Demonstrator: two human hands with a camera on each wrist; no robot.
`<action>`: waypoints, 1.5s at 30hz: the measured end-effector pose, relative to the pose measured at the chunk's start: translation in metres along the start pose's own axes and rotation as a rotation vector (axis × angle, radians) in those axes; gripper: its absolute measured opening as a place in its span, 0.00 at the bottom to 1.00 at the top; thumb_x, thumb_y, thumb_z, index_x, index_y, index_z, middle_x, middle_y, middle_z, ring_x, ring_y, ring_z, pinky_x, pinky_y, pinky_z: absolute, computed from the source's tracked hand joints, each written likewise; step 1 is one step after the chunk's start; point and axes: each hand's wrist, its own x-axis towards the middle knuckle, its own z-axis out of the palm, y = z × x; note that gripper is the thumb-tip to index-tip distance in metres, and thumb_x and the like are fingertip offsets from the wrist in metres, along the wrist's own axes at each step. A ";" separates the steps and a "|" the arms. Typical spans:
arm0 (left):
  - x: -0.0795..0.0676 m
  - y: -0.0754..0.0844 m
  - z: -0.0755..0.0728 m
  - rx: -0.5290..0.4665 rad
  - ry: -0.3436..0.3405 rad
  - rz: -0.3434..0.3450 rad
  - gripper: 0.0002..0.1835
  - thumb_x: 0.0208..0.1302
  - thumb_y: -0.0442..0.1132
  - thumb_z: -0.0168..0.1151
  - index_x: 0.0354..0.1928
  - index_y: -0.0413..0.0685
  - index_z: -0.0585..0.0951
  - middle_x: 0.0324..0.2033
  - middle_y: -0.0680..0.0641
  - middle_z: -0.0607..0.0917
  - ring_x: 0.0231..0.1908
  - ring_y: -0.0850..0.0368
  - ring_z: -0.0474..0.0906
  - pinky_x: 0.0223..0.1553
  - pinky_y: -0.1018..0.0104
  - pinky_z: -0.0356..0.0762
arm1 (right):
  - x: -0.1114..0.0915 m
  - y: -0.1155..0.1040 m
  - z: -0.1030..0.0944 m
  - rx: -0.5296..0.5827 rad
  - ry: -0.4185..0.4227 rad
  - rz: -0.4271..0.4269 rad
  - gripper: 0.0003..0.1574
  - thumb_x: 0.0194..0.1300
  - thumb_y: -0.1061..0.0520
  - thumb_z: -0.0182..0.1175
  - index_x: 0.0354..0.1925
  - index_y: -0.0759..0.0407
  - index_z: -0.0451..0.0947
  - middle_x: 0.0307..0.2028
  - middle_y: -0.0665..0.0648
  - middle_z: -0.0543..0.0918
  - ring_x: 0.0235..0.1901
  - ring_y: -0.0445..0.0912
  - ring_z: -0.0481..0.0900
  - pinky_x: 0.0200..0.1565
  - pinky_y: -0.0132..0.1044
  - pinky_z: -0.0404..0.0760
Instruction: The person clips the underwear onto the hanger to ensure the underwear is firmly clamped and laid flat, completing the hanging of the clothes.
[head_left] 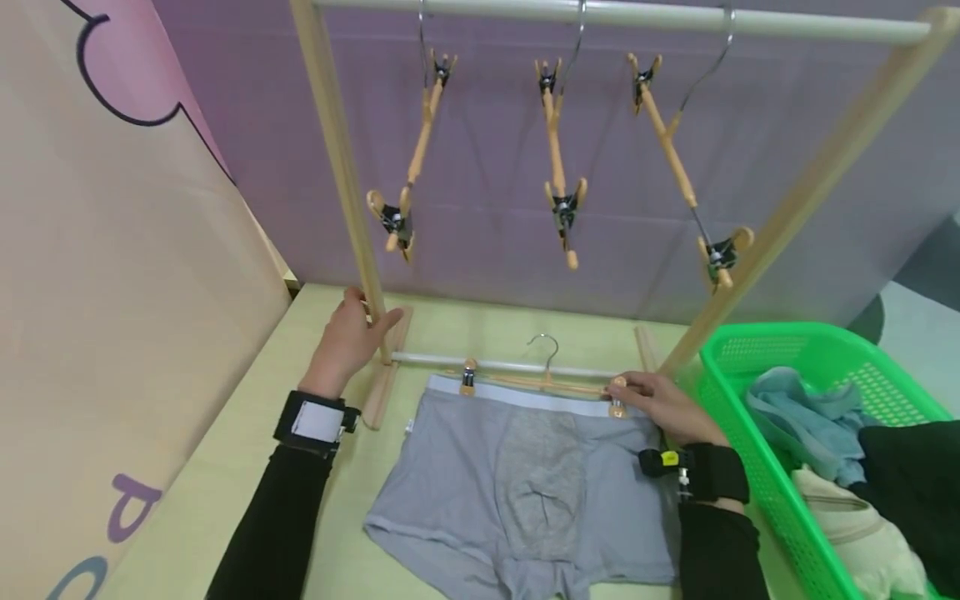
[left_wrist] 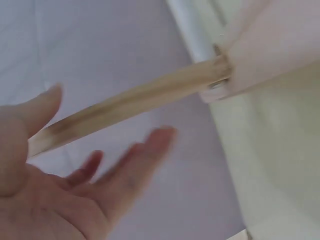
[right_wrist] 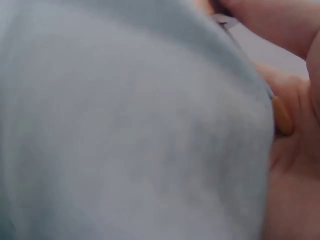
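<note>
Grey boxer briefs (head_left: 457,467) with a pale waistband lie spread on the table, clipped at both sides to a wooden clip hanger (head_left: 573,386). My right hand (head_left: 671,407) pinches the hanger's right clip (head_left: 618,398). In the right wrist view, the grey cloth (right_wrist: 135,140) covers most of the picture, and an orange-brown hanger tip (right_wrist: 283,116) lies against the palm. Around the rack's left wooden post (head_left: 337,150) is my left hand (head_left: 348,340). The left wrist view shows its thumb and fingers spread apart, with the post (left_wrist: 135,100) between them.
Several wooden clip hangers, one of them the middle hanger (head_left: 555,150), hang from the rack's white top rod (head_left: 495,10). A lower white rod (head_left: 435,360) runs behind the briefs. On the right stands a green basket (head_left: 757,492) of clothes. A printed panel (head_left: 112,292) borders the left.
</note>
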 end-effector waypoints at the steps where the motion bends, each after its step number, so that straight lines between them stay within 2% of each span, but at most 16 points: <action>1: 0.002 -0.001 0.002 -0.012 0.010 0.020 0.36 0.73 0.55 0.55 0.66 0.32 0.60 0.46 0.32 0.78 0.44 0.39 0.80 0.41 0.49 0.80 | 0.000 0.000 0.000 0.027 -0.004 0.000 0.25 0.77 0.46 0.51 0.59 0.62 0.76 0.54 0.63 0.81 0.55 0.49 0.78 0.55 0.45 0.74; 4: 0.006 -0.002 0.008 -0.019 0.021 0.057 0.28 0.76 0.52 0.49 0.62 0.33 0.66 0.38 0.34 0.80 0.36 0.42 0.80 0.32 0.55 0.81 | -0.002 0.002 -0.001 0.087 -0.014 -0.010 0.28 0.77 0.48 0.52 0.64 0.65 0.72 0.57 0.65 0.80 0.57 0.42 0.78 0.58 0.40 0.75; 7: 0.007 -0.001 0.011 -0.029 0.008 0.075 0.23 0.79 0.48 0.45 0.54 0.33 0.74 0.37 0.35 0.82 0.33 0.45 0.79 0.26 0.62 0.77 | -0.003 0.002 -0.002 0.094 -0.011 -0.025 0.29 0.77 0.49 0.52 0.65 0.67 0.70 0.57 0.65 0.81 0.55 0.38 0.79 0.56 0.35 0.76; 9: 0.007 -0.001 0.012 -0.037 0.000 0.074 0.22 0.79 0.47 0.43 0.50 0.33 0.77 0.39 0.35 0.84 0.35 0.45 0.80 0.27 0.64 0.75 | -0.004 0.002 -0.003 0.081 -0.001 -0.037 0.28 0.77 0.49 0.52 0.64 0.67 0.71 0.56 0.64 0.82 0.54 0.37 0.79 0.55 0.32 0.75; 12: 0.007 -0.001 0.011 -0.043 -0.014 0.068 0.22 0.79 0.46 0.43 0.49 0.33 0.78 0.44 0.35 0.85 0.40 0.45 0.80 0.30 0.64 0.75 | -0.005 0.001 -0.005 0.058 0.028 -0.059 0.26 0.77 0.50 0.53 0.62 0.66 0.73 0.53 0.62 0.84 0.53 0.36 0.79 0.53 0.29 0.74; 17: 0.008 -0.001 0.010 -0.048 -0.031 0.059 0.21 0.79 0.46 0.43 0.48 0.33 0.78 0.44 0.35 0.84 0.38 0.45 0.79 0.29 0.63 0.74 | -0.008 -0.005 -0.010 0.013 0.100 -0.085 0.21 0.76 0.51 0.54 0.57 0.64 0.76 0.49 0.59 0.86 0.51 0.34 0.79 0.51 0.31 0.75; 24: 0.009 -0.005 0.013 -0.043 -0.030 0.064 0.21 0.79 0.45 0.43 0.45 0.35 0.79 0.43 0.34 0.84 0.34 0.47 0.77 0.25 0.65 0.72 | -0.030 -0.031 -0.026 -0.037 0.183 -0.056 0.29 0.76 0.47 0.53 0.67 0.62 0.69 0.51 0.54 0.86 0.53 0.27 0.77 0.52 0.27 0.75; 27: 0.010 -0.007 0.013 -0.030 -0.021 0.073 0.22 0.79 0.46 0.42 0.42 0.36 0.80 0.42 0.34 0.84 0.29 0.50 0.75 0.22 0.66 0.70 | -0.038 -0.043 -0.031 -0.072 0.214 -0.046 0.29 0.76 0.45 0.52 0.67 0.58 0.69 0.52 0.56 0.86 0.52 0.27 0.77 0.51 0.25 0.75; 31: 0.011 -0.008 0.013 -0.021 -0.015 0.077 0.23 0.79 0.47 0.41 0.41 0.37 0.80 0.42 0.34 0.84 0.27 0.50 0.73 0.21 0.65 0.69 | -0.045 -0.059 -0.033 -0.192 0.287 -0.035 0.26 0.75 0.42 0.52 0.64 0.52 0.73 0.50 0.55 0.87 0.50 0.29 0.79 0.48 0.26 0.77; 34: 0.010 -0.007 0.013 -0.023 -0.015 0.076 0.23 0.79 0.48 0.41 0.41 0.37 0.80 0.42 0.34 0.84 0.31 0.48 0.76 0.23 0.64 0.71 | -0.051 -0.072 -0.035 -0.260 0.347 -0.032 0.25 0.74 0.41 0.53 0.62 0.50 0.76 0.51 0.54 0.86 0.52 0.36 0.80 0.47 0.29 0.79; 36: 0.010 -0.006 0.013 -0.025 -0.017 0.069 0.23 0.79 0.48 0.41 0.41 0.38 0.80 0.42 0.34 0.84 0.32 0.47 0.77 0.24 0.63 0.72 | -0.055 -0.081 -0.036 -0.290 0.400 -0.031 0.23 0.74 0.41 0.54 0.60 0.48 0.78 0.50 0.53 0.86 0.52 0.38 0.80 0.46 0.29 0.78; 38: 0.009 -0.006 0.013 -0.030 -0.020 0.066 0.23 0.79 0.48 0.41 0.41 0.37 0.80 0.43 0.34 0.84 0.32 0.46 0.77 0.24 0.63 0.72 | -0.060 -0.088 -0.038 -0.330 0.444 -0.057 0.21 0.74 0.43 0.54 0.58 0.49 0.79 0.50 0.55 0.85 0.50 0.35 0.79 0.44 0.27 0.77; 41: 0.009 -0.005 0.013 -0.033 -0.025 0.061 0.23 0.79 0.48 0.41 0.42 0.37 0.80 0.43 0.34 0.84 0.33 0.46 0.77 0.24 0.63 0.71 | -0.067 -0.098 -0.040 -0.387 0.529 -0.085 0.17 0.74 0.44 0.56 0.53 0.49 0.81 0.48 0.59 0.86 0.45 0.26 0.74 0.34 0.27 0.71; 43: 0.009 -0.005 0.014 -0.036 -0.030 0.059 0.23 0.79 0.48 0.41 0.42 0.37 0.80 0.43 0.34 0.84 0.33 0.46 0.77 0.24 0.63 0.71 | -0.072 -0.103 -0.041 -0.417 0.581 -0.111 0.16 0.74 0.46 0.57 0.51 0.52 0.82 0.48 0.62 0.86 0.43 0.24 0.73 0.30 0.28 0.69; 45: 0.009 -0.005 0.014 -0.035 -0.035 0.056 0.24 0.80 0.48 0.41 0.43 0.37 0.80 0.43 0.34 0.84 0.31 0.47 0.76 0.23 0.64 0.70 | -0.076 -0.107 -0.042 -0.434 0.632 -0.124 0.16 0.73 0.47 0.57 0.50 0.54 0.82 0.48 0.64 0.86 0.44 0.31 0.78 0.29 0.25 0.68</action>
